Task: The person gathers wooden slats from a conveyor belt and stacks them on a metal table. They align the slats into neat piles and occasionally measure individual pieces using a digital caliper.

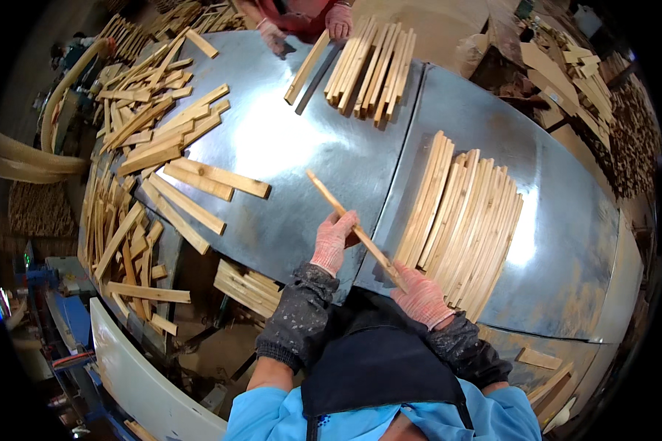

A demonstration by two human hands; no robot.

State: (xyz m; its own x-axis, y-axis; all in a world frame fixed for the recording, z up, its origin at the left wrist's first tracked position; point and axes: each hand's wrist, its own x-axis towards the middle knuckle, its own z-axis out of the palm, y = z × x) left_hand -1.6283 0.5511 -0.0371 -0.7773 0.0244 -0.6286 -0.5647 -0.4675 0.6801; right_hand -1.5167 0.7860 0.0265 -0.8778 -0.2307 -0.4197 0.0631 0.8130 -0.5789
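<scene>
A narrow wooden strip (pixel 368 240) is held slantwise over the metal table, its far end pointing up and left. My left hand (pixel 334 239), in a pinkish knitted glove, grips it near the middle. At the strip's near end my right hand (pixel 421 295), gloved alike, is closed on it. Just beyond my right hand lies a row of wooden strips (pixel 467 220), packed side by side on the table. Several loose wooden pieces (pixel 218 178) lie on the table to the left of my hands.
Across the metal table (pixel 272 140), a co-worker's gloved hands (pixel 338 20) are near another row of strips (pixel 371 66). Jumbled wood pieces (pixel 136 140) cover the left side. A ribbed hose (pixel 37 163) runs at far left. A pale curved panel (pixel 143 375) stands at lower left.
</scene>
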